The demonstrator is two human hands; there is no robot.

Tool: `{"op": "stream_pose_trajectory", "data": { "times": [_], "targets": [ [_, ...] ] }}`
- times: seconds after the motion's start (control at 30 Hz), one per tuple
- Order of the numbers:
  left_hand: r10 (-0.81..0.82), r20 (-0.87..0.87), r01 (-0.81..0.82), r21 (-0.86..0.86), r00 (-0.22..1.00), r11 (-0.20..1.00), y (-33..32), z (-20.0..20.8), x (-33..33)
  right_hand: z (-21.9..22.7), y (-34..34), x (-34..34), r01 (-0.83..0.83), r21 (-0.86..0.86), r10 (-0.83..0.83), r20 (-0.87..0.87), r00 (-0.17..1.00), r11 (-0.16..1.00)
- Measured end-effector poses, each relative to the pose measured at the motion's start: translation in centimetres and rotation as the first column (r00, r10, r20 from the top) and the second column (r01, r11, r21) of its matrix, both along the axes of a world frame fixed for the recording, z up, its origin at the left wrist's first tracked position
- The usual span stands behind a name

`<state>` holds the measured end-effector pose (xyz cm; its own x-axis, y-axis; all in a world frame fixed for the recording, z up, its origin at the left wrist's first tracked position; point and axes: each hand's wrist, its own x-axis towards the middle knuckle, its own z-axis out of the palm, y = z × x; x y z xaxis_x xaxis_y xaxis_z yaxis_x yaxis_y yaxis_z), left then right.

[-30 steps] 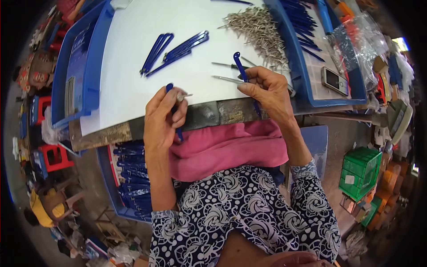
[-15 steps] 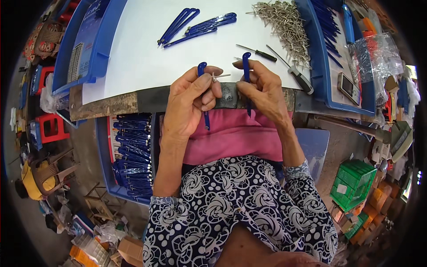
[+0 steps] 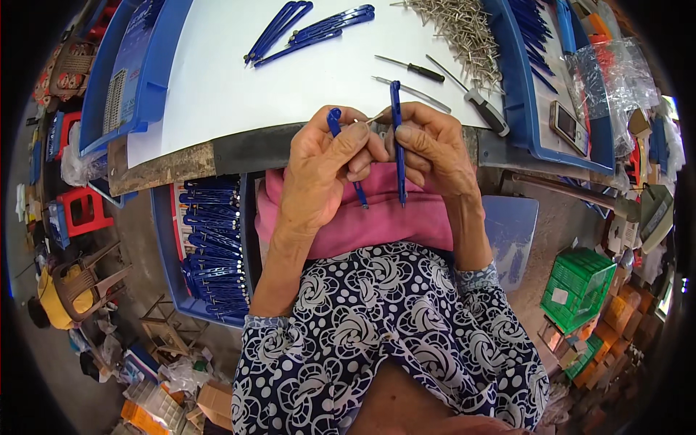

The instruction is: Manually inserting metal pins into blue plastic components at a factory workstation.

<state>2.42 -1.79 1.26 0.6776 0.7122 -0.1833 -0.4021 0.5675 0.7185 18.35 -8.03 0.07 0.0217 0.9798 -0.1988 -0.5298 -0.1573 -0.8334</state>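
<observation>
Soft, even light leaves the white sheet (image 3: 210,87) bright; glints show on the clear plastic (image 3: 616,76); the floor (image 3: 136,230) is dimmer; the left hand (image 3: 315,163) and right hand (image 3: 438,151) look fairly sharp; the table edge (image 3: 254,152) bows; clutter (image 3: 156,407) softens toward the black fisheye rim.

Head view: wide fisheye, head-worn, looking steeply down from above the patterned blouse (image 3: 406,312); upright. Range: close, left hand (image 3: 328,156) and right hand (image 3: 435,148) at mid-frame. Coverage: workbench (image 3: 254,150) across the top, red plastic stool (image 3: 85,209) far left, green plastic crate (image 3: 578,286) far right. Rim: straight edges bowed, corners black.
</observation>
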Motion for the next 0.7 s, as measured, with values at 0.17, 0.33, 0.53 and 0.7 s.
{"op": "stream_pose_trajectory", "data": {
  "times": [0.17, 0.33, 0.53, 0.7],
  "targets": [
    [-0.004, -0.042, 0.007, 0.073, 0.999, 0.997, -0.7, -0.1, 0.3, -0.7, -0.3, 0.0, 0.026, 0.026, -0.022, -0.147, 0.989, 0.999],
    [-0.003, -0.102, 0.02, 0.164, 0.995, 0.986, -1.0, -0.2, 0.7, -1.3, -0.5, -0.2, 0.023, 0.059, -0.01, -0.213, 0.977, 0.998],
    [0.028, -0.149, -0.002, 0.172, 0.988, 0.985, -1.1, -0.5, 0.8, -1.7, -0.4, -0.6, 0.022, 0.016, -0.018, -0.213, 0.977, 1.0],
    [0.036, -0.116, -0.017, 0.156, 0.993, 0.988, -0.9, -1.0, 0.7, -1.9, -0.3, -0.7, 0.029, 0.01, -0.026, -0.204, 0.979, 1.0]
  ]
}}
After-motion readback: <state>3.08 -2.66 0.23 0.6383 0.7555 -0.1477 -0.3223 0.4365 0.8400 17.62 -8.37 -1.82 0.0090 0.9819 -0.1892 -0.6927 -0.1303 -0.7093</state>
